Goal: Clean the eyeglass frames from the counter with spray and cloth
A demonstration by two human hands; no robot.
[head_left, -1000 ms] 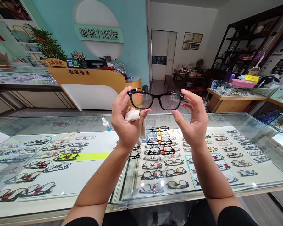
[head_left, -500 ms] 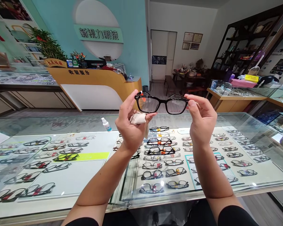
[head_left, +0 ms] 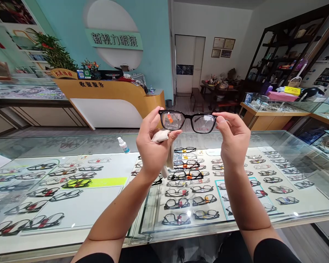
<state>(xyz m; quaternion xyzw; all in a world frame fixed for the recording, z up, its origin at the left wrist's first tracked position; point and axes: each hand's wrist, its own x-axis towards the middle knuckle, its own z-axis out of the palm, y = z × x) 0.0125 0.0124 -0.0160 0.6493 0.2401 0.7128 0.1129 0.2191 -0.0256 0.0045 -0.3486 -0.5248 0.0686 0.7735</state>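
The person holds a pair of black-framed glasses (head_left: 189, 119) up in the air over the middle of the glass bench (head_left: 71, 223), level and front-on to the camera. Both hands are clamped on the glasses. The left hand (head_left: 153, 148) pinches the left outer corner between thumb and forefinger, and the right hand (head_left: 233, 140) pinches the right outer corner the same way. This grip at the ends seems chosen to keep the fingertips off the lenses. An orange tag (head_left: 169, 117) shows at the left lens.

A pale cloth (head_left: 160, 136) is tucked into the left palm under the lower fingers, with one end hanging below the wrist. That leaves thumb and forefinger free for the frame.

A small white spray bottle (head_left: 123, 144) stands upright on the bench near its far edge, just left of the left hand. Rows of display frames (head_left: 185, 175) lie under the glass top, laid out flat and well apart from the raised pair.
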